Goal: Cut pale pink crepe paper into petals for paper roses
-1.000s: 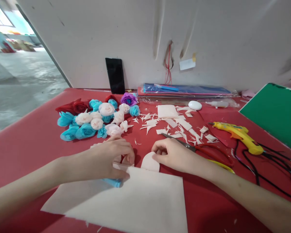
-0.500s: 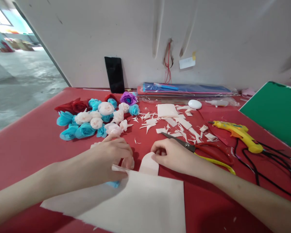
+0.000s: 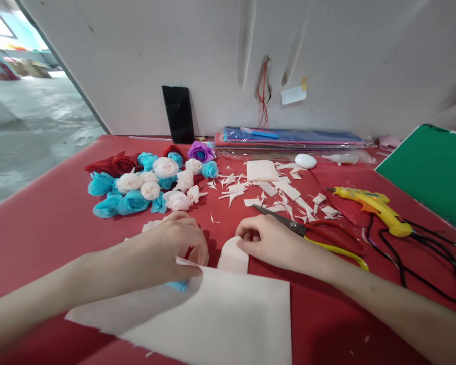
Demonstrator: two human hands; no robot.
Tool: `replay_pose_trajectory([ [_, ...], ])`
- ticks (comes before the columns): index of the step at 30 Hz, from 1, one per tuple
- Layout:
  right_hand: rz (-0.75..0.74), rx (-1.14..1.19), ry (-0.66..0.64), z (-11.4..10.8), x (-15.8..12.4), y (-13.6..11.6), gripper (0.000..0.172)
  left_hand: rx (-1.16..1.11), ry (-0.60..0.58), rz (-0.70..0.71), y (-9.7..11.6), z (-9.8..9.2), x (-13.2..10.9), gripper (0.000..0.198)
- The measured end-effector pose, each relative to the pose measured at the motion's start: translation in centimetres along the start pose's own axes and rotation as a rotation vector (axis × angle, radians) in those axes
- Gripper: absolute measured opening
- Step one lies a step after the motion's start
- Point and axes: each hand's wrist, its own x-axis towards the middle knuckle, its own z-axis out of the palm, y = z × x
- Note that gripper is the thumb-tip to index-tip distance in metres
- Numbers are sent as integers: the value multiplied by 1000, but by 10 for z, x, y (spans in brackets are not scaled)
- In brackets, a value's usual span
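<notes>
My left hand (image 3: 182,243) pinches the top corner of a large pale sheet of paper (image 3: 228,314) that slants over the front of the table. Under that hand a bit of blue paper (image 3: 178,286) shows, partly hidden. With closed fingertips my right hand (image 3: 264,238) grips the rounded top of a small pale paper piece (image 3: 232,256), whose lower end goes out of sight behind the sheet. Scissors (image 3: 298,228) with one red and one yellow handle lie right beside and beyond my right wrist.
Paper roses (image 3: 150,177) in blue, pale pink, red and purple are heaped at the left. Pale scraps (image 3: 288,191) litter the middle. A yellow glue gun (image 3: 380,208) with black cords lies right, near a green board (image 3: 436,177). A phone (image 3: 178,114) leans on the wall.
Both hands keep their grips and stay nearly in place. The large sheet has shifted very slightly, and the whole view has tilted a little.
</notes>
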Motion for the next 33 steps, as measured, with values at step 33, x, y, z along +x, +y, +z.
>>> replay_pose_trajectory([
  [33, -88, -93, 141, 6, -10, -8, 18, -252, -66, -95, 6, -10, 1, 11],
])
